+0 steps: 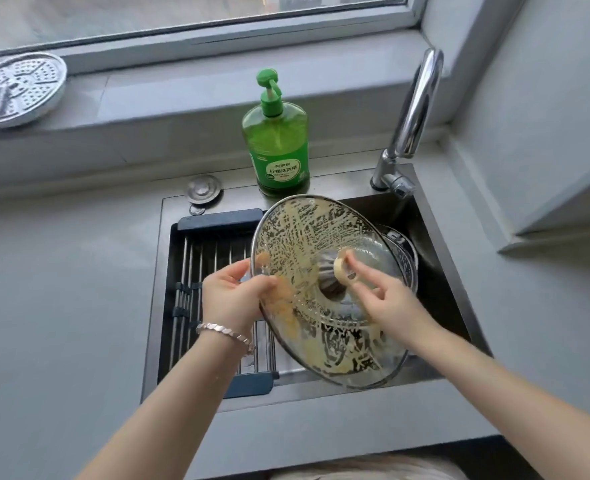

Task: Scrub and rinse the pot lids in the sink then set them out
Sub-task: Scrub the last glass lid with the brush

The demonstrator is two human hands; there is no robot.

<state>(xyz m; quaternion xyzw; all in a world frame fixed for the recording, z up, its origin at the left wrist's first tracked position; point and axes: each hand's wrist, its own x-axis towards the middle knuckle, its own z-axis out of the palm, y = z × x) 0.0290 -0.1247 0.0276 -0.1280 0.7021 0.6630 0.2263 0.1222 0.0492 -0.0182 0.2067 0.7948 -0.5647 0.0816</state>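
A large glass pot lid point(324, 237) with a metal rim is held tilted over the sink point(439, 271), streaked with yellowish suds. My left hand point(231, 299) grips its left rim, fingers showing through the glass. My right hand point(387, 303) pinches a small pale scrubber point(342, 270) pressed against the lid beside its dark knob point(326, 275). A second lid or pot point(402, 244) lies partly hidden behind the held lid, under the tap.
A chrome faucet point(414, 116) runs water into the sink's right back corner. A green dish soap bottle point(276, 140) stands behind the sink. A drain rack point(213, 268) spans the sink's left half. A perforated steamer plate point(16, 88) leans on the windowsill.
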